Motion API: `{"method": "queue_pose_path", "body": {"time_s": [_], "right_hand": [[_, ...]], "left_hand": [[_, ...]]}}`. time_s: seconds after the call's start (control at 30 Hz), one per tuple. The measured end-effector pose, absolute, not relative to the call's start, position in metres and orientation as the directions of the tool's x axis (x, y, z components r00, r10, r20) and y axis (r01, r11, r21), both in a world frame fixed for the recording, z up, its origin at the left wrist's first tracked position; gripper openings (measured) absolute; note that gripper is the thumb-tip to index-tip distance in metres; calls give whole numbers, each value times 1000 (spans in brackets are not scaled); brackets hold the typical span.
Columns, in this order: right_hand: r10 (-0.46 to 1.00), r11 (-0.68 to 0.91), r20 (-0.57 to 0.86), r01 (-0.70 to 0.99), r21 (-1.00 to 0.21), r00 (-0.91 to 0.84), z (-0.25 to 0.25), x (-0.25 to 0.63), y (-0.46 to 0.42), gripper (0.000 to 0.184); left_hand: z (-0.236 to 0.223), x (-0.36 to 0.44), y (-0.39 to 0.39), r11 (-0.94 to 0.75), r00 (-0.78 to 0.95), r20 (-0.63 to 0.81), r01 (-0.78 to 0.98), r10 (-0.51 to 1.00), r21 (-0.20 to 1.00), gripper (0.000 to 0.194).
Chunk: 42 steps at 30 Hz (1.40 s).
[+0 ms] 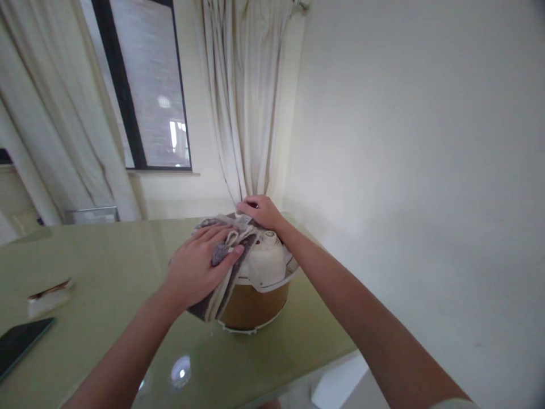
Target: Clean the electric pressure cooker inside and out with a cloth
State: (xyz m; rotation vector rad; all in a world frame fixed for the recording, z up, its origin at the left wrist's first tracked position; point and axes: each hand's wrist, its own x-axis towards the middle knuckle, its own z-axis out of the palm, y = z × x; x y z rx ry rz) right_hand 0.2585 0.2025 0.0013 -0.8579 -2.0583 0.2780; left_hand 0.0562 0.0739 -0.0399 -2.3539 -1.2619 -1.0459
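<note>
On the table stands a round countertop cooker with a brown see-through bowl (pixel 255 307) and a white lid (pixel 266 267) that carries a small knob (pixel 269 236). My left hand (pixel 202 261) presses a folded grey and white cloth (pixel 219 295) against the left side of the lid, thumb and fingers spread over the fabric. At the far side of the lid, the fingers of my right hand (pixel 261 211) curl around what looks like the lid's handle. That handle is mostly hidden by my hand. The cloth covers the lid's left part.
The glossy green table (pixel 128 261) ends in an edge at lower right, near a white object (pixel 340 380) below. A dark flat device (pixel 21 343) and a small clear packet (pixel 49 298) lie at left. A wall (pixel 417 170) rises at right; curtains (pixel 247 96) hang behind.
</note>
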Motion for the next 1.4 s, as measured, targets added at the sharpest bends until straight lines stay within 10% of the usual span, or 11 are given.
{"method": "queue_pose_path", "body": {"time_s": [0.43,0.57,0.8,1.07,1.4], "right_hand": [[680,725,629,475,-498,-377,1,260,201,33],[674,732,631,460,-502,-384,1,261,202,31],[685,720,629,467,-513,-366,2,259,202,31],[703,699,625,492,-518,-340,4,259,200,32],[704,705,615,451,-547,-354,1,261,200,29]], "left_hand": [[-124,96,15,-816,831,543,393,118,-424,79],[-170,70,41,-700,869,474,426,141,-573,54],[-234,31,57,-767,848,526,377,60,-520,42],[-189,119,48,-828,947,306,94,-96,-552,26],[-153,115,54,-623,870,364,87,-333,-777,31]]}}
